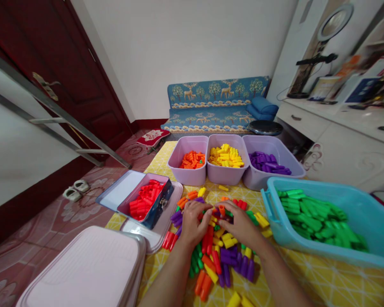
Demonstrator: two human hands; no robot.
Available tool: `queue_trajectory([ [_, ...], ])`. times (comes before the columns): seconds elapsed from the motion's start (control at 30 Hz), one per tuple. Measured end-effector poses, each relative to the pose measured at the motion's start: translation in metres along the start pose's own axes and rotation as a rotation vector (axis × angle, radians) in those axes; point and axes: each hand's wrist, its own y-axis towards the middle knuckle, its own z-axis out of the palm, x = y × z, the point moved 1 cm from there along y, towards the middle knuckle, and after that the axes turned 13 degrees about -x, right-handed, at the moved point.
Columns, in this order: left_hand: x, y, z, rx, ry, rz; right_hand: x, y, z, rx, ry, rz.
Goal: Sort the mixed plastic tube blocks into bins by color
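Observation:
My left hand (193, 219) and my right hand (241, 219) work close together over a mixed pile of short, tube-like plastic pieces. Between the thumb and index finger of the right hand is an orange plastic piece (222, 210). The left fingers are curled, thumb near the index finger; what they hold is partly hidden. Beneath and around both hands lie red pieces (216, 261), purple pieces (228, 256), yellow pieces (229, 240) and green pieces (196, 259). Several of them sit joined side by side.
Three lilac bins at the back hold orange pieces (192, 160), yellow pieces (226, 156) and purple pieces (269, 163). A turquoise tub (342, 187) of green pieces stands right. At left are an open box (161, 213) of red pieces and stacked pale lids (83, 268).

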Motion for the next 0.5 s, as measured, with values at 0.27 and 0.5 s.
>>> queue_trajectory([
  [0.27,0.008,0.002,-0.001,0.082,0.172,-0.022,-0.017,-0.002,0.001,-0.063,0.113,0.102],
  [0.5,0.011,0.001,0.003,0.171,0.231,-0.020,-0.035,-0.005,0.018,-0.203,0.367,0.323],
])
